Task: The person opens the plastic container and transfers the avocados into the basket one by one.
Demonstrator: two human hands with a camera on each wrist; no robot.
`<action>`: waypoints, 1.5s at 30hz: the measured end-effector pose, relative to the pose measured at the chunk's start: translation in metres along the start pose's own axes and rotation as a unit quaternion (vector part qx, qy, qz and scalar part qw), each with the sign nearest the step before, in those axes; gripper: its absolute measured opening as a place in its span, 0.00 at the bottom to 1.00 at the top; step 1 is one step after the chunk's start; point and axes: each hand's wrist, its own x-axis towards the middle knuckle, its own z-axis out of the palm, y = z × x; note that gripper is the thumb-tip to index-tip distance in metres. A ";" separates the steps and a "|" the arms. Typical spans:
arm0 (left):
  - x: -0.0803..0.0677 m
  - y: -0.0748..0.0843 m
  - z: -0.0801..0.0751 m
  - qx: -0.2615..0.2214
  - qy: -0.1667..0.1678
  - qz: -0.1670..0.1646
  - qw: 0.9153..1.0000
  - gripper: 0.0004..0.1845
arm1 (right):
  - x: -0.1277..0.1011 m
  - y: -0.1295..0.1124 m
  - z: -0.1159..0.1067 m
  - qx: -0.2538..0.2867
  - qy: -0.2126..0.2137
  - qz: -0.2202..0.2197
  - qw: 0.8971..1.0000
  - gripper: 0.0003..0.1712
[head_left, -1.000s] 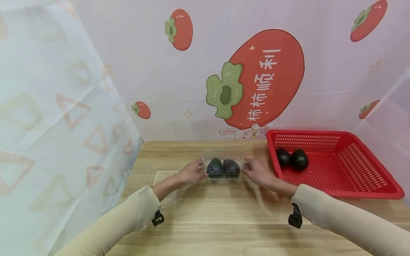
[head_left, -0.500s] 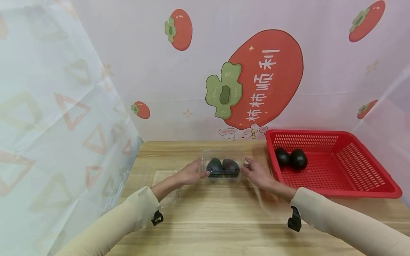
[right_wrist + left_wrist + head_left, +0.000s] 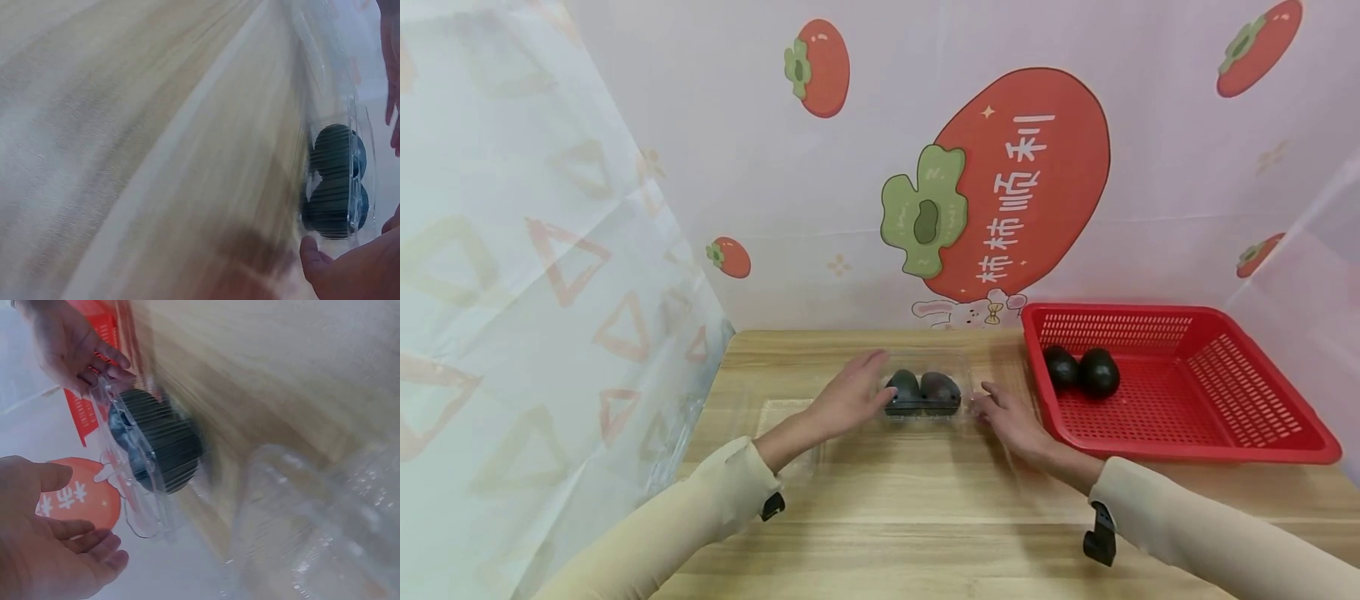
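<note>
Two dark avocados (image 3: 940, 390) sit side by side in a clear plastic box (image 3: 164, 515) on the wooden table. My left hand (image 3: 848, 398) hovers beside the box's left end with fingers spread; the left wrist view shows a gap between them. At the opposite end, my right hand (image 3: 1013, 423) has its fingertips against or very near the plastic, fingers relaxed. Seen from the right wrist, its thumb (image 3: 310, 253) lies close to the box's lower corner. Whether the lid is fully pressed down cannot be made out.
A red plastic basket (image 3: 1187, 454) stands on the right, with two more avocados (image 3: 1099, 373) at its left side. Another clear plastic container (image 3: 786, 410) lies left of the box, partly behind my left forearm. A printed cloth wall (image 3: 850, 183) rises behind the table.
My left hand has let go of the box's left end and risen, its fingers spreading. My right hand's fingers have loosened and shifted slightly. The box stays in place.
</note>
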 end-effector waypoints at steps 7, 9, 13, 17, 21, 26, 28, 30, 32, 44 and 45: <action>0.006 0.016 0.002 0.118 0.026 0.062 0.991 0.27 | -0.009 0.008 0.004 0.182 -0.031 0.055 0.981 0.32; 0.007 0.020 0.004 0.142 0.030 0.081 0.986 0.24 | -0.011 0.011 0.005 0.214 -0.040 0.061 0.974 0.30; 0.010 0.027 0.008 0.170 0.042 0.118 0.977 0.20 | -0.012 0.014 0.003 0.256 -0.044 0.071 0.963 0.27; 0.015 0.034 0.015 0.202 0.047 0.142 0.968 0.18 | -0.012 0.016 0.002 0.268 -0.062 0.078 0.958 0.24; 0.018 0.043 0.022 0.215 0.044 0.154 0.963 0.17 | -0.011 0.021 0.001 0.280 -0.087 0.070 0.953 0.24; 0.022 0.051 0.030 0.217 0.032 0.156 0.963 0.15 | -0.008 0.025 -0.003 0.318 -0.106 0.054 0.941 0.23; 0.024 0.053 0.034 0.221 0.025 0.156 0.962 0.14 | -0.008 0.027 -0.004 0.332 -0.114 0.050 0.935 0.22; 0.026 0.054 0.038 0.221 0.019 0.159 0.962 0.13 | -0.008 0.028 -0.005 0.343 -0.117 0.049 0.931 0.21; 0.028 0.056 0.041 0.223 0.017 0.165 0.960 0.11 | -0.008 0.029 -0.005 0.349 -0.119 0.050 0.928 0.21; 0.040 0.067 0.062 0.232 0.011 0.199 0.952 0.09 | -0.010 0.036 -0.004 0.377 -0.142 0.045 0.914 0.18; 0.041 0.067 0.064 0.232 0.011 0.199 0.952 0.09 | -0.010 0.036 -0.005 0.378 -0.142 0.048 0.914 0.17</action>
